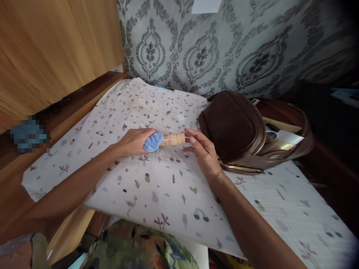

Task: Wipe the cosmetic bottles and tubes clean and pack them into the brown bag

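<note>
My left hand (136,141) is closed around a blue cloth (153,142), which looks like terry. A beige cosmetic tube (171,139) with small print pokes out of the cloth to the right, lying level above the patterned sheet. The end in the cloth is hidden. My right hand (204,153) is at the tube's capped end, its fingers parted around the tip. Whether they touch the cap I cannot tell.
A brown leather backpack (230,127) lies unzipped at the right, with papers and small items inside. The printed sheet (168,209) covers the surface before me. A wooden cabinet (61,48) stands at the left, and patterned wallpaper (174,41) rises behind.
</note>
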Motion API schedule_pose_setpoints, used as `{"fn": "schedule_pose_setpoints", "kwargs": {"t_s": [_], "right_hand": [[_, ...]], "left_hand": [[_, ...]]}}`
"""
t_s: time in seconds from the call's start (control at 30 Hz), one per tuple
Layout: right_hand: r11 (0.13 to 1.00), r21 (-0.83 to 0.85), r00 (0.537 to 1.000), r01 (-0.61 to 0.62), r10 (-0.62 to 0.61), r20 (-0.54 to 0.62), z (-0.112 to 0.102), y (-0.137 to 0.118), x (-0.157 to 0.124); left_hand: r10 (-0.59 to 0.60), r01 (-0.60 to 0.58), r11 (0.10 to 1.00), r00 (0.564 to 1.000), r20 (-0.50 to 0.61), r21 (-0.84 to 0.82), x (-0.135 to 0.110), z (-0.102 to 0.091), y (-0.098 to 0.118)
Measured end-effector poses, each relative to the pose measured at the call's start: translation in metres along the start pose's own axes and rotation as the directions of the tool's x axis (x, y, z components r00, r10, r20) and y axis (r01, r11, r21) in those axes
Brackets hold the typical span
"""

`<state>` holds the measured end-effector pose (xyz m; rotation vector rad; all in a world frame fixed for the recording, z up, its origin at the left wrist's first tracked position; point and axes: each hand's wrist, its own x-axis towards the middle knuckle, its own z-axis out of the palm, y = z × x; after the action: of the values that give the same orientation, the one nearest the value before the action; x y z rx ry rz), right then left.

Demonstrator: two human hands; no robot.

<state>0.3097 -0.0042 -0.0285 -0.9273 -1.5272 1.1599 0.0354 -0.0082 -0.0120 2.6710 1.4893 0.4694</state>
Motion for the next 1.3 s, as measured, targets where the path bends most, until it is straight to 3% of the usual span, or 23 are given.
{"fn": "schedule_pose_setpoints", "kwargs": {"t_s": [0.13, 0.4, 0.67, 0.87, 1.1, 1.3], "right_hand": [[1.000, 0.008, 0.998, 0.025, -0.025, 0.057, 0.0055, -0.0033, -0.0010], [0.983, -0.151, 0.993, -0.108, 0.101, -0.053, -0.0003, 0.0011, -0.0012], [0.987, -0.151, 0.998, 0.059, -0.059, 0.003, 0.0049, 0.0022, -0.0006], [0.965, -0.248, 0.997, -0.081, 0.075, -0.032, 0.0010, 0.0057, -0.0003], [0.984, -0.179, 1.000, 0.012, -0.008, 0.023, 0.0033, 0.0015, -0.0003], [0.965, -0.256, 0.995, -0.062, 0.080, 0.063, 0.0027, -0.0004, -0.0016]], "left_hand": [[-0.010, 0.010, 1.000, 1.000, 0.017, 0.021, 0.0007, -0.0012, 0.0018], [0.034, -0.036, 0.999, 0.997, 0.062, 0.025, 0.0015, 0.0007, 0.0031], [0.032, -0.035, 0.998, 0.998, 0.061, 0.044, 0.0018, 0.0006, 0.0029], [0.075, -0.079, 0.995, 0.995, 0.067, 0.061, 0.0017, 0.0010, 0.0045], [0.051, -0.056, 0.997, 0.995, 0.086, 0.051, 0.0025, 0.0006, 0.0040], [0.096, -0.105, 0.989, 0.991, 0.090, 0.101, 0.0020, 0.0008, 0.0057]]}}
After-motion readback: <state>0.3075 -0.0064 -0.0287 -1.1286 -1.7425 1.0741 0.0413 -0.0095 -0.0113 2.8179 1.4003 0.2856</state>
